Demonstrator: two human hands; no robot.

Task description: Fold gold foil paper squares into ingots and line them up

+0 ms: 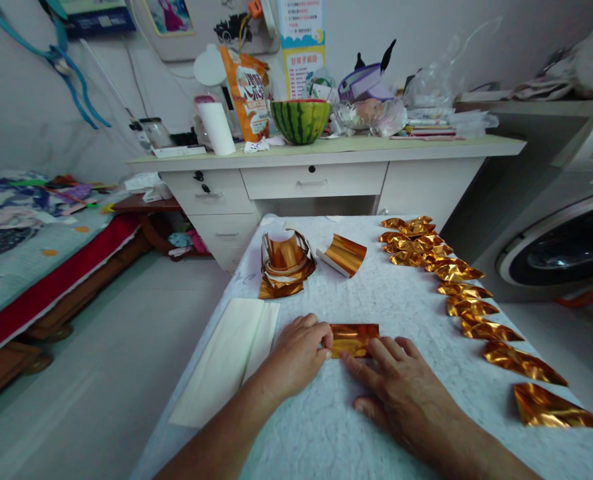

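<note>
A rectangle of shiny gold foil paper [353, 339] lies flat on the cloth-covered table between my two hands. My left hand [303, 343] pinches its left edge between thumb and curled fingers. With fingers stretched out and lying flat, my right hand [396, 370] presses on the lower right part of the foil. Beyond them, a curled stack of gold foil sheets [286, 257] stands at the back left, and one loose curved gold sheet [346, 255] rests to its right. Folded gold foil pieces [469, 307], several of them, form a row along the table's right side.
Pale folded paper [221, 363] lies at the table's left edge. Behind the table is a white desk [321, 180] holding a cut watermelon [301, 121], an orange pouch [247, 93] and plastic bags. A washing machine [551, 220] stands at right, a bed [51, 253] at left.
</note>
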